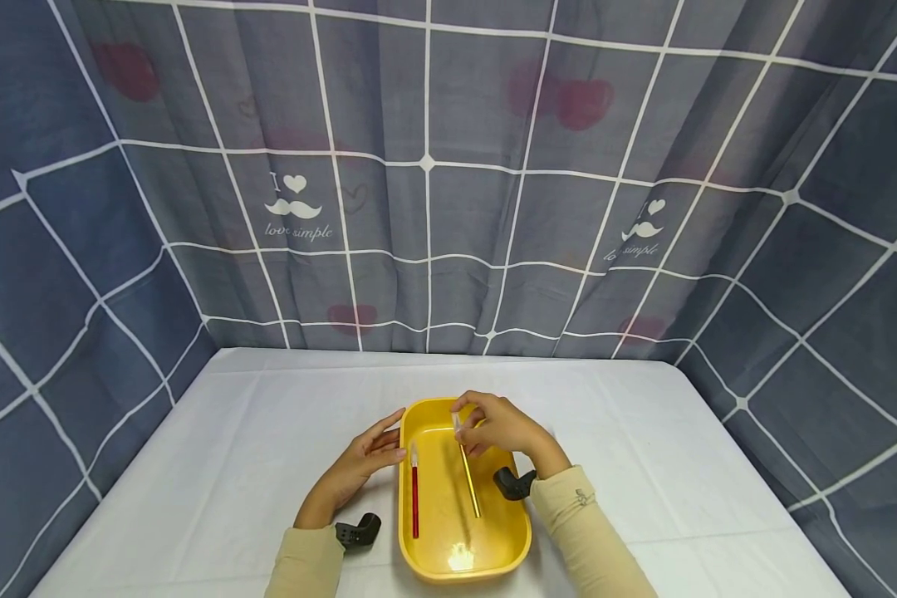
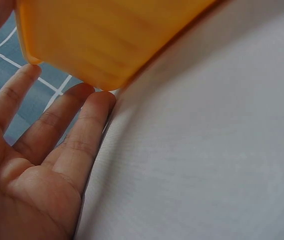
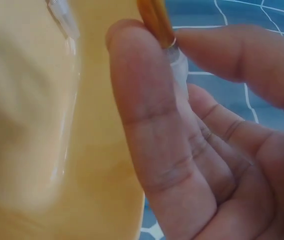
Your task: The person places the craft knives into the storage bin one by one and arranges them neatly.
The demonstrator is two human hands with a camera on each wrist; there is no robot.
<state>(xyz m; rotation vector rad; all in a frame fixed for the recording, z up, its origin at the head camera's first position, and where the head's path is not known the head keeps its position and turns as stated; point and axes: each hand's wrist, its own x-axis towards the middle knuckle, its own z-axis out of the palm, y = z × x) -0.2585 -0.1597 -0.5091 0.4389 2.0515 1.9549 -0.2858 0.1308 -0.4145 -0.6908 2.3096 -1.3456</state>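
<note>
A yellow tray [image 1: 448,569] stands on the white-covered table. Inside it, along its left side, lies a slim red stick [image 1: 415,502] with a clear, pointed end. My right hand [image 1: 497,425] pinches a slim gold stick [image 1: 470,486] by its clear, whitish end, over the tray's far right part; the gold end points down toward me. In the right wrist view, thumb and finger of the right hand [image 3: 181,145] meet around the gold stick [image 3: 156,22]. My left hand [image 1: 355,469] touches the tray's left side, its fingers [image 2: 74,145] fairly straight against the outer wall [image 2: 92,45].
A dark wrist device [image 1: 359,531] sits by the left cuff, another [image 1: 514,483] by the right cuff over the tray's right rim. White cloth [image 1: 269,415] covers the table. Grey gridded curtains [image 1: 389,208] enclose its back and sides.
</note>
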